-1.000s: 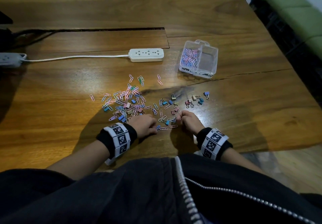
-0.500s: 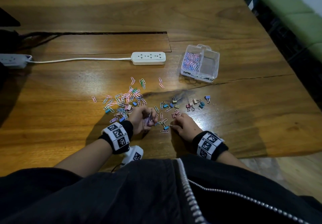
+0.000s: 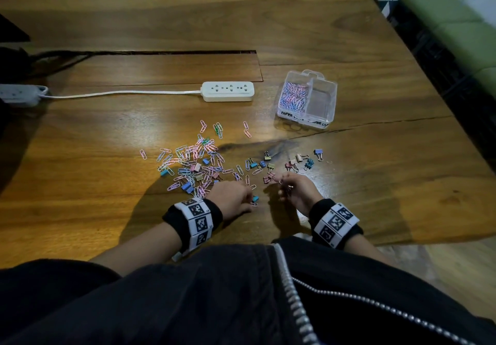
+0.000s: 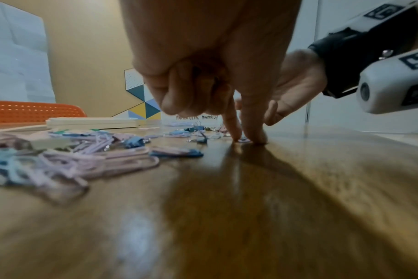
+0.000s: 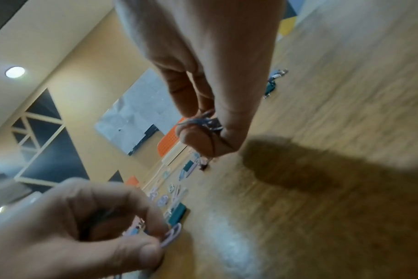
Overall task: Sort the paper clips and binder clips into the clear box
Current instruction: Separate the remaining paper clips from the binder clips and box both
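Observation:
Pastel paper clips (image 3: 193, 159) lie in a loose heap on the wooden table (image 3: 349, 183), with small binder clips (image 3: 295, 162) scattered to their right. My left hand (image 3: 251, 203) is low on the table and pinches a lilac paper clip (image 5: 171, 236) between thumb and forefinger, beside a teal binder clip (image 3: 255, 198). My right hand (image 3: 281, 183) hovers just above the table and holds several paper clips (image 5: 203, 122) in its fingertips. The clear box (image 3: 332, 97) stands further back on the right; its left compartment holds paper clips (image 3: 292, 97).
A white power strip (image 3: 228, 91) with its cable lies behind the heap, and a second strip (image 3: 18, 95) sits at the far left. A slot (image 3: 161, 52) runs across the tabletop. The table's edge falls away on the right.
My left hand, turned up with clips half a second ago, has dropped back to the table and taken a clip. My right hand has lifted slightly with its clips.

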The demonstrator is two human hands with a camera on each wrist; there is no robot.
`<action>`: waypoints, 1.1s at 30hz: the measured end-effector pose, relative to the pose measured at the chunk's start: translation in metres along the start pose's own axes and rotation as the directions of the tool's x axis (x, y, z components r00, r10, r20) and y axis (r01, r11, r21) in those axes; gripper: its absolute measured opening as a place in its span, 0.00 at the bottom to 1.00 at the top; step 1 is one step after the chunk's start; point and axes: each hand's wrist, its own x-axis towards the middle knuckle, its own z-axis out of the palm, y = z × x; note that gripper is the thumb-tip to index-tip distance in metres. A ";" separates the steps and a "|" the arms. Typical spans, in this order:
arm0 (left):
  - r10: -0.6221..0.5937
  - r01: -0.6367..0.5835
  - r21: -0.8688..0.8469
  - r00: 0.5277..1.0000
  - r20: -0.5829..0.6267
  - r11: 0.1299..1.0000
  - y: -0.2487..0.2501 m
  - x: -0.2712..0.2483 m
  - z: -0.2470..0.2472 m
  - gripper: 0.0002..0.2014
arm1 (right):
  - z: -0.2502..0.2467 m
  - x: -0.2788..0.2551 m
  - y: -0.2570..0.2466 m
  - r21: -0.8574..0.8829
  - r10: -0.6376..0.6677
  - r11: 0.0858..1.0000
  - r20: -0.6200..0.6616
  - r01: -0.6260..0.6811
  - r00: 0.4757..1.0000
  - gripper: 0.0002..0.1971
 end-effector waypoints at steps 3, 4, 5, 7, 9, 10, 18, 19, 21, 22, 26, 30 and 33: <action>0.035 -0.035 0.021 0.999 0.013 0.999 0.001 -0.001 0.003 0.14 | 0.004 -0.002 -0.003 0.046 0.026 0.999 0.029 -0.027 0.999 0.13; 0.040 -0.040 0.019 0.999 0.009 0.999 0.000 -0.001 0.004 0.12 | 0.007 -0.002 -0.003 -0.049 0.004 0.999 0.021 -0.003 1.000 0.13; 0.040 -0.040 0.005 0.999 0.012 0.999 0.000 -0.002 0.004 0.09 | 0.010 -0.001 -0.003 -0.178 -0.038 0.983 0.014 0.040 0.999 0.12; 0.023 -0.021 -0.057 0.999 0.042 0.998 -0.001 -0.003 0.005 0.06 | 0.019 0.000 0.000 -0.402 -0.137 0.905 0.034 0.139 0.990 0.13; -0.041 0.053 -0.222 0.997 0.061 0.974 -0.004 -0.003 0.005 0.08 | 0.027 0.003 0.005 -0.556 -0.197 0.809 0.050 0.191 0.979 0.16; -0.095 0.106 -0.363 0.994 0.049 0.926 -0.006 -0.002 0.003 0.11 | 0.029 0.004 0.007 -0.636 -0.218 0.746 0.050 0.199 0.975 0.16; -0.424 0.169 -0.979 0.883 0.200 -0.110 -0.034 0.003 -0.017 0.16 | 0.025 0.002 0.008 -0.825 -0.129 0.542 0.105 0.159 0.986 0.13; -0.435 0.161 -0.982 0.880 0.190 -0.104 -0.035 0.005 -0.020 0.16 | 0.025 0.001 0.006 -0.804 -0.167 0.564 0.114 0.190 0.979 0.12; -0.446 0.176 -0.984 0.878 0.172 -0.033 -0.035 0.010 -0.024 0.16 | 0.029 0.002 0.003 -0.771 -0.244 0.594 0.100 0.230 0.965 0.06; -0.447 0.195 -0.980 0.881 0.155 0.047 -0.034 0.013 -0.026 0.15 | 0.032 0.002 0.001 -0.773 -0.288 0.580 0.097 0.255 0.953 0.06; -0.398 0.259 -0.752 0.917 -0.005 0.606 -0.033 0.028 -0.025 0.14 | 0.043 0.004 -0.004 -0.813 -0.347 0.503 0.122 0.294 0.930 0.10; -0.344 0.318 -0.385 0.939 0.002 0.866 -0.035 0.033 -0.024 0.15 | 0.046 0.009 -0.003 -0.873 -0.358 0.412 0.111 0.263 0.927 0.11; -0.313 0.296 -0.215 0.948 -0.050 0.931 -0.033 0.034 -0.026 0.14 | 0.044 0.011 -0.002 -0.907 -0.334 0.338 0.132 0.250 0.933 0.11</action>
